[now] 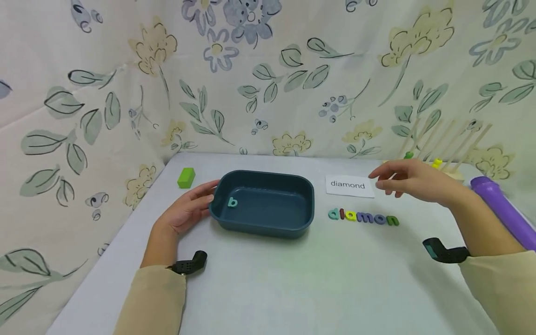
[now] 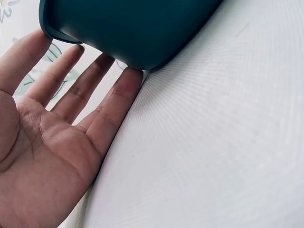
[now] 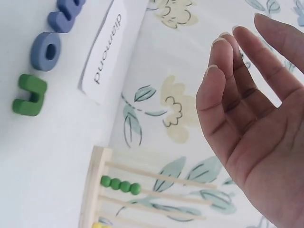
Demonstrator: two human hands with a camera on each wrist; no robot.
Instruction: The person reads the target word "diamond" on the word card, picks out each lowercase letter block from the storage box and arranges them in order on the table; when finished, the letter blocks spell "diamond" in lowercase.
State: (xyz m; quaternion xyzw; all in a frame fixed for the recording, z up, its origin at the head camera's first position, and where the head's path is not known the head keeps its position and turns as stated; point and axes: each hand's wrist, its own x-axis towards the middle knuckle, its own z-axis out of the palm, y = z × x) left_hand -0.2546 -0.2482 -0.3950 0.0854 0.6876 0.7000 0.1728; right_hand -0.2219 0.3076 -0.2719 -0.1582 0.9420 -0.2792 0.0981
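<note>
A dark teal tray point(image 1: 261, 229) stands on the white table with a teal letter point(image 1: 232, 202) shaped like a b in its left part. My left hand point(image 1: 190, 211) touches the tray's left end. In the left wrist view, the extended fingers point(image 2: 116, 102) meet the tray's outer wall point(image 2: 128, 35). My right hand point(image 1: 412, 179) hovers at the right end of the white card point(image 1: 349, 187) printed "diamond", its fingers loosely bent and nothing in them. Below the card lies a row of coloured letters reading "diamon", from a teal d point(image 1: 333, 214) to a green n point(image 1: 392, 220).
A bright green block point(image 1: 186, 178) sits at the back left. At the back right, behind my right hand, stands a wooden rack point(image 3: 97, 183) of thin rods with green beads point(image 3: 120, 185) and yellow ones. A purple tube-like object point(image 1: 502, 209) lies at the right edge. Floral fabric hangs behind the table.
</note>
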